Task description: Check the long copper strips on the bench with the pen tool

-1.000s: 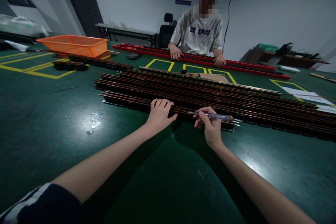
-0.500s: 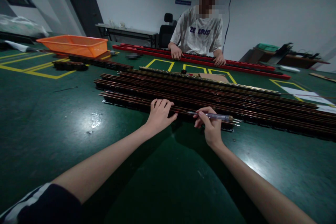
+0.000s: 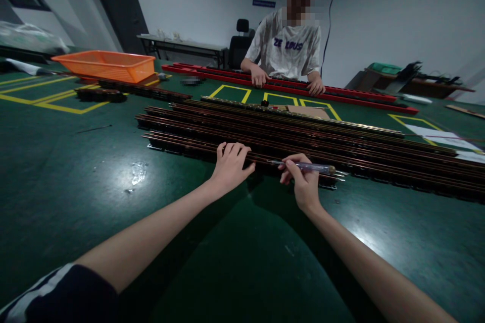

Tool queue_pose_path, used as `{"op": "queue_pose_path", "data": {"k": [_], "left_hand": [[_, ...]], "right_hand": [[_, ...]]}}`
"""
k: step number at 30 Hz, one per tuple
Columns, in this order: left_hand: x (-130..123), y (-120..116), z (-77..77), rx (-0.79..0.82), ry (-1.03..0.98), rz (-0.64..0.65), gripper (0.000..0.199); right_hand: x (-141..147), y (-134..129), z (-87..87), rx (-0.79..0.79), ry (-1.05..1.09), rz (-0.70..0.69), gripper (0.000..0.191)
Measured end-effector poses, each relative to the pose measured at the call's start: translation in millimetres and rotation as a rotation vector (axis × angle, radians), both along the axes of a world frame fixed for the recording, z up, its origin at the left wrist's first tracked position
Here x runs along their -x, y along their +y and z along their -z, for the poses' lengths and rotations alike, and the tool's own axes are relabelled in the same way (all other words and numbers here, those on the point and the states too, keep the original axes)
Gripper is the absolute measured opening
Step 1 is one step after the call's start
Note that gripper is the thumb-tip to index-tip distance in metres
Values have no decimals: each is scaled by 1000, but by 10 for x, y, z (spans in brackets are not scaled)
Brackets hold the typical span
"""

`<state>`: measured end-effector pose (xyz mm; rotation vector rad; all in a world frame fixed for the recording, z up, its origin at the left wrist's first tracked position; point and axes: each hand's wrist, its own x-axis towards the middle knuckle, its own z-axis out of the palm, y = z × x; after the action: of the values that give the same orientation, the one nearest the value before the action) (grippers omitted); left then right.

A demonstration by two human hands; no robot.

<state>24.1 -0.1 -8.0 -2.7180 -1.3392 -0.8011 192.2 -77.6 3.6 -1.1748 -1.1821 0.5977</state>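
Long black strips carrying thin copper-coloured rods (image 3: pixel 212 120) lie side by side across the table. My left hand (image 3: pixel 230 166) is curled over the nearest black strip (image 3: pixel 182 147), fingers bent across its top and thumb on the near side. In my right hand (image 3: pixel 303 181) is a slim screwdriver (image 3: pixel 317 167) with a clear purplish handle, pinched between thumb and fingers. Its metal shaft points left, low over that same strip. Whether the tip touches the rods is too small to tell. Bare rod ends stick out at the strip's right end.
Across the green table (image 3: pixel 113 222) a person (image 3: pixel 290 50) has both hands on long red rails (image 3: pixel 364 101). An orange basket (image 3: pixel 106 63) stands at the far left, near dark strip pieces (image 3: pixel 100 94). White paper (image 3: pixel 435 136) and cardboard (image 3: pixel 308 112) lie beyond the rods.
My hands and the screwdriver stay practically in place. The other person's hand on the left has shifted slightly to the right along the red rail.
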Motion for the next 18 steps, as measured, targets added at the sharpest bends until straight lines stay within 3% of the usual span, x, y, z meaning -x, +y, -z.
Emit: {"op": "queue_pose_path", "data": {"k": [9, 18], "left_hand": [[8, -1, -17, 20, -40, -19, 32], [6, -20, -34, 18, -28, -16, 34]], "right_hand": [[8, -8, -10, 16, -29, -7, 14], [5, -13, 3, -40, 41, 110, 12]]}}
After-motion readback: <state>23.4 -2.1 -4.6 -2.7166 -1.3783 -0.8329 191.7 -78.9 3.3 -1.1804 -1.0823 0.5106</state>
